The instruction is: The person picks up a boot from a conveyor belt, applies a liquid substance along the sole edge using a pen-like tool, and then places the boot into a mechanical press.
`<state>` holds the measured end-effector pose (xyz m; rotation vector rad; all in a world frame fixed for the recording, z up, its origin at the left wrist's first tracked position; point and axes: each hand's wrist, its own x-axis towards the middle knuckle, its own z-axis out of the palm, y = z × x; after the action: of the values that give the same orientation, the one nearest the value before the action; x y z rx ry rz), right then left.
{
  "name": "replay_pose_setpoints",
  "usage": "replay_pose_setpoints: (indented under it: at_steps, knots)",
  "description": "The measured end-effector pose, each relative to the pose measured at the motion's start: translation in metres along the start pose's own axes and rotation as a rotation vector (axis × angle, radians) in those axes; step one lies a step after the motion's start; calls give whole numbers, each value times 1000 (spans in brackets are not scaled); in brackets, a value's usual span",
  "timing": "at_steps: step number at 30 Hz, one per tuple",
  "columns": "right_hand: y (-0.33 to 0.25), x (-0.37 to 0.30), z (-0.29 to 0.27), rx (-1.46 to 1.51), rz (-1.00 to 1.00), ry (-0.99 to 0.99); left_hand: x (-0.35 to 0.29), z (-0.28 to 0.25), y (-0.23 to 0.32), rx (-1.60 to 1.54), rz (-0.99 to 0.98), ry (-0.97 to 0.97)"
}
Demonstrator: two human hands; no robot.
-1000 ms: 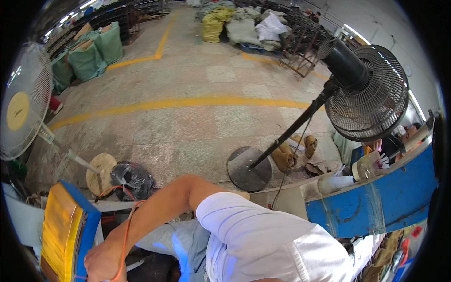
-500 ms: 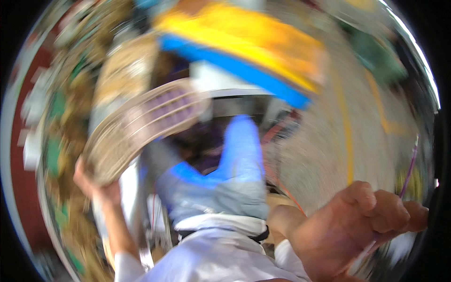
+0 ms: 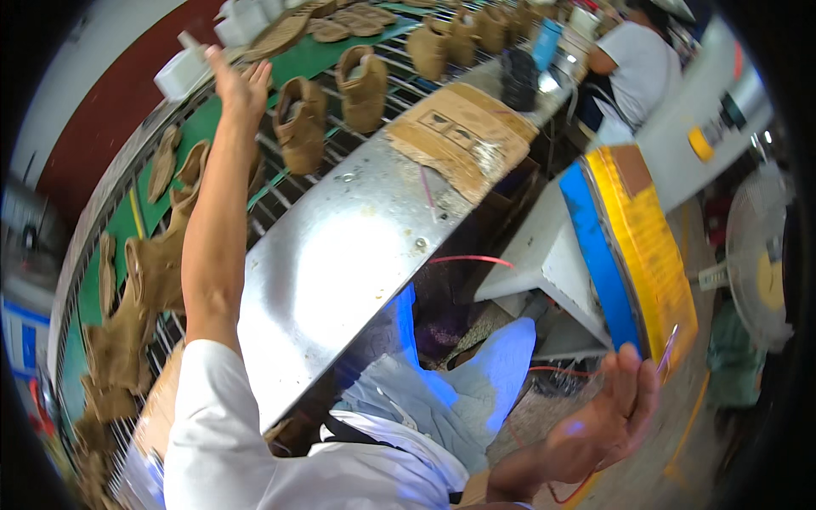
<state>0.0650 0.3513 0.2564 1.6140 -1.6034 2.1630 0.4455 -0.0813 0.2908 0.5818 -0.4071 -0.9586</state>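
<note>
My left hand reaches out over a wire rack at the far left, fingers stretched and apart, holding nothing that I can see. Close to its fingertips are a white plastic container and a large tan shoe sole with a raised rim. Brown suede ankle boots stand on the rack just right of my forearm. At the lower right, my right hand has its fingers curled round a thin, shiny purplish pen-like stick. This hand is in front of a yellow and blue padded board.
A shiny metal bench runs diagonally beside the rack, with a torn cardboard sheet on it. More boots and loose soles lie along the rack. A person in white sits beyond. A fan stands at the right.
My left hand held a tan, ribbed sole-shaped piece half a second ago; now it is out of that hand, which has extended over the rack. My view has swung left. The stick stays in my right hand.
</note>
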Motion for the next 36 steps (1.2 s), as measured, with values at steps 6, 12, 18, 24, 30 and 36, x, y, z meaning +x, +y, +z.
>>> replay_pose_setpoints:
  at_steps: [6,12,18,24,30,36]
  knots:
    - [2,1,14,-184,175,-35,-189,-23,53,624,546,-744]
    - [8,42,9,138,-357,59,-258,-24,100,742,796,-1443]
    - [-43,73,-55,860,-666,-116,-278,-29,82,880,898,-1531]
    - [-68,15,-102,636,-683,61,-297,-37,50,849,950,-1411]
    - [-94,12,-122,560,-713,259,-308,-41,88,1032,1065,-1265]
    - [-133,-23,-135,-11,-715,376,-316,-74,99,987,1047,-1115]
